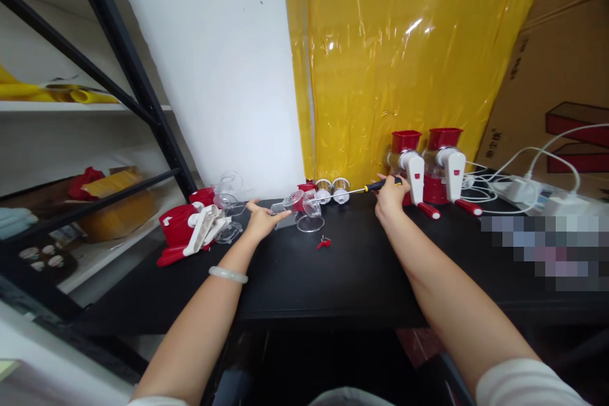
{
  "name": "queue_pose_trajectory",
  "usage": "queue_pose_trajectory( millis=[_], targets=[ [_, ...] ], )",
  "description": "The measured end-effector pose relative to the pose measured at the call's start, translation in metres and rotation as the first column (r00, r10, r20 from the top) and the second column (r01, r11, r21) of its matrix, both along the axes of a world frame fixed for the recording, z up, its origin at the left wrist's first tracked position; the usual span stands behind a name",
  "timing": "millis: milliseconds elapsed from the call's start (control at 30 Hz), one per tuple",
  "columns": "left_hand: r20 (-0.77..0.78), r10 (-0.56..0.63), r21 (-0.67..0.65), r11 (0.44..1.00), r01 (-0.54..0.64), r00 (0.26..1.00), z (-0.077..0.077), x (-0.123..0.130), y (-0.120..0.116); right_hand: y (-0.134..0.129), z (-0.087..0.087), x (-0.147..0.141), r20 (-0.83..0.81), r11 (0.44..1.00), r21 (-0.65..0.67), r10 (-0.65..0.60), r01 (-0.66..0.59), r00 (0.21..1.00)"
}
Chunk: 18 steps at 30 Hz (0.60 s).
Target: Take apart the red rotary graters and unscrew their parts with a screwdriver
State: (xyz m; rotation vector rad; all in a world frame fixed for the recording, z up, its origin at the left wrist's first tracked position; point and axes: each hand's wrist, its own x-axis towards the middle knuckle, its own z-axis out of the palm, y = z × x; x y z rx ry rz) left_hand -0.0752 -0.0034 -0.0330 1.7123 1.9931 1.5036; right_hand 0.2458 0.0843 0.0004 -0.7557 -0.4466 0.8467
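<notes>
My left hand (pixel 261 222) grips one end of a clear plastic grater housing (pixel 310 222), which lies on its side on the black table (pixel 295 285). In my right hand (pixel 391 195) is a screwdriver (pixel 375 185) with a black and yellow handle. Its thin shaft points left, and the tip reaches the clear housing; whether it meets a screw is too small to tell. Small red parts with metal pins (pixel 324 242) lie on the table in front of the housing. Just behind sit two grater drums (pixel 340 190) with white ends.
Two assembled red-and-white rotary graters (pixel 445 165) stand at the back right, beside white cables and a power strip (pixel 561 200). Red and white grater parts (pixel 183 228) and clear pieces are piled at left. A yellow-wrapped panel (pixel 404 44) and black shelf frame (pixel 118 44) border the table.
</notes>
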Motion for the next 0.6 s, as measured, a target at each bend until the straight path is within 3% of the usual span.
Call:
queue_pose_trajectory(
  millis=[300, 600],
  targets=[
    [0.037, -0.075, -0.082, 0.994, 0.078, 0.996, 0.011, 0.008, -0.007, -0.007, 0.006, -0.002, 0.021, 0.999, 0.039, 0.002, -0.002, 1.0],
    [0.061, -0.089, -0.159, 0.982, 0.098, 0.994, 0.018, 0.016, -0.016, 0.005, -0.005, 0.003, 0.114, 1.0, 0.004, -0.029, 0.029, 0.993]
  ],
)
